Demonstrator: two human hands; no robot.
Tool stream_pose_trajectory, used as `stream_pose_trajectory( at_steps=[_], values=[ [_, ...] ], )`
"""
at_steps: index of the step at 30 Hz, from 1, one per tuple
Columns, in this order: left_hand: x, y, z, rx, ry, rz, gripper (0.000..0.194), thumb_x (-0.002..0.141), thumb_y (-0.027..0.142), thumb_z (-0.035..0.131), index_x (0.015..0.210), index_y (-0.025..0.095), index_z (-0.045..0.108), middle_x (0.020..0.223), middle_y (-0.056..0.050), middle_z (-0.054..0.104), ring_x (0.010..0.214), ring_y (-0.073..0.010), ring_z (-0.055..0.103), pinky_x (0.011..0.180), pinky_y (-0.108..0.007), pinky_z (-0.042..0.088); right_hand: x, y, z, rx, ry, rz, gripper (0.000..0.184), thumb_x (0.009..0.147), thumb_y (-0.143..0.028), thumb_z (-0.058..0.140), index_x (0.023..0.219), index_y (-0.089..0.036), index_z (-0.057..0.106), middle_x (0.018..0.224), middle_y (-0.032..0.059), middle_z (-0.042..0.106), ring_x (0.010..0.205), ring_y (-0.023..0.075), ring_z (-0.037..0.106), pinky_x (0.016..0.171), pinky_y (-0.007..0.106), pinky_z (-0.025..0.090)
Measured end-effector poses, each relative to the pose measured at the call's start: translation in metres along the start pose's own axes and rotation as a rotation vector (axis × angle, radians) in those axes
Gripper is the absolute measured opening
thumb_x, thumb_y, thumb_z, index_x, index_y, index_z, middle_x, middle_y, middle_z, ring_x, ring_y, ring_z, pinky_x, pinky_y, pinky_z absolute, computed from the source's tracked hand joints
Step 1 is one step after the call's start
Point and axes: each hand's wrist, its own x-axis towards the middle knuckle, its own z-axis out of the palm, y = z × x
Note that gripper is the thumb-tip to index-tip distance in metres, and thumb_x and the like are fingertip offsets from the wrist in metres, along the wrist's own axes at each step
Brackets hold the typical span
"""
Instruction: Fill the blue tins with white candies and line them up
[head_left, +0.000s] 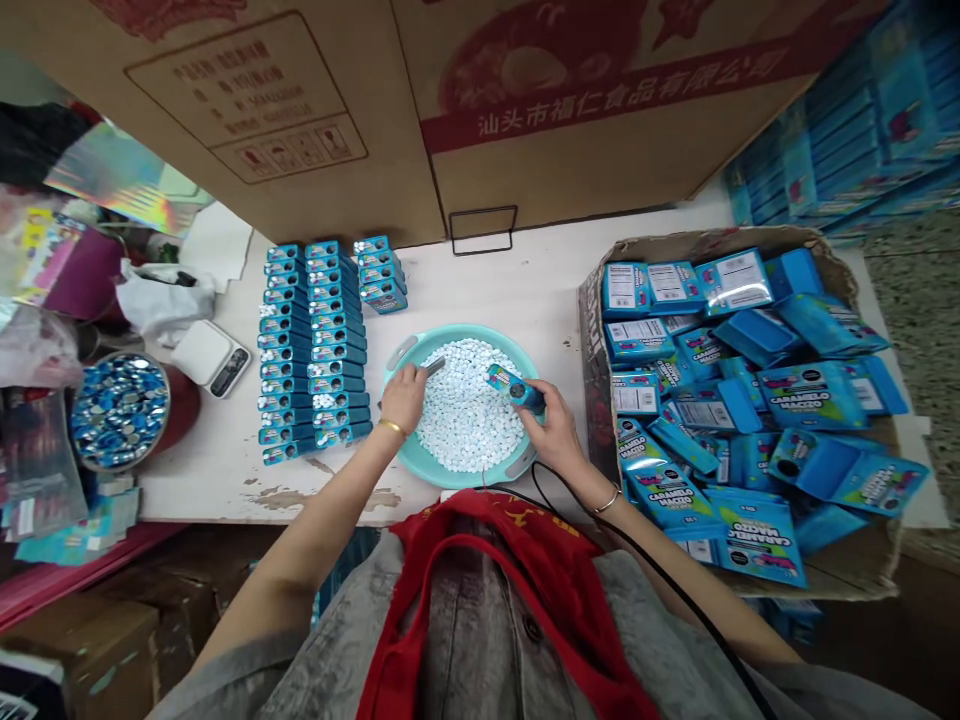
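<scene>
A turquoise basin (pixel 420 463) of small white candies (pixel 472 420) stands in front of me on the white table. Over its left side, my left hand (pixel 403 400) is closed round a slim grey metal utensil (pixel 435 366); its lower end and exact kind are hidden. My right hand (pixel 556 432), at the basin's right rim, grips a small blue candy box (pixel 507 382) tilted above the candies. Left of the basin, small blue candy boxes (pixel 337 350) stand in rows, round dark holes in their tops; white candies show in a few.
A cardboard carton (pixel 592 400) of blue boxes stands at right. Large brown cartons (pixel 337 205) line the back, with a black wire frame (pixel 482 248) before them. At left are a white scale (pixel 206 352) and a red tub (pixel 182 400) of shiny blue wrapped pieces.
</scene>
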Motion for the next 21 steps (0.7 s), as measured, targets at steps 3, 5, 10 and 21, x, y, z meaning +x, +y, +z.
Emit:
stream_pose_trajectory(
  at_steps=[3,5,10,21],
  values=[
    [0.015,0.013,0.042,-0.128,-0.018,0.076,0.041,0.094,0.007,0.028,0.129,0.011,0.049,0.125,-0.017,0.053,0.114,-0.0266,0.050,0.093,-0.042,0.046,0.002,0.002,0.000,0.032,0.033,0.066,0.035,0.084,-0.030,0.062,0.117,-0.021,0.053,0.108,0.0083,0.064,0.098,0.0234,0.061,0.089,0.040,0.051],
    [0.013,0.027,0.058,-0.214,-0.033,0.171,0.043,0.091,0.005,0.032,0.130,0.013,0.049,0.128,-0.016,0.053,0.116,-0.0253,0.049,0.097,-0.041,0.045,0.003,0.003,0.000,0.067,0.035,0.103,0.036,0.084,-0.033,0.064,0.116,-0.021,0.052,0.105,0.0071,0.063,0.094,0.0219,0.061,0.088,0.038,0.050],
    [-0.006,0.056,0.077,-0.321,-0.083,0.329,0.052,0.080,0.000,0.044,0.128,0.017,0.051,0.127,-0.011,0.057,0.115,-0.0219,0.053,0.098,-0.035,0.046,0.007,0.005,0.000,0.182,0.052,0.159,0.039,0.082,-0.034,0.067,0.115,-0.022,0.050,0.104,0.0049,0.061,0.094,0.0195,0.060,0.088,0.036,0.050],
    [-0.044,0.019,0.035,-0.767,-0.017,0.528,0.041,0.087,0.014,0.046,0.127,0.017,0.046,0.121,-0.012,0.058,0.112,-0.0217,0.056,0.097,-0.040,0.047,0.010,0.003,-0.006,0.133,0.048,0.095,0.035,0.083,-0.032,0.065,0.114,-0.022,0.051,0.106,0.0058,0.060,0.097,0.0210,0.060,0.090,0.038,0.050]
  ],
)
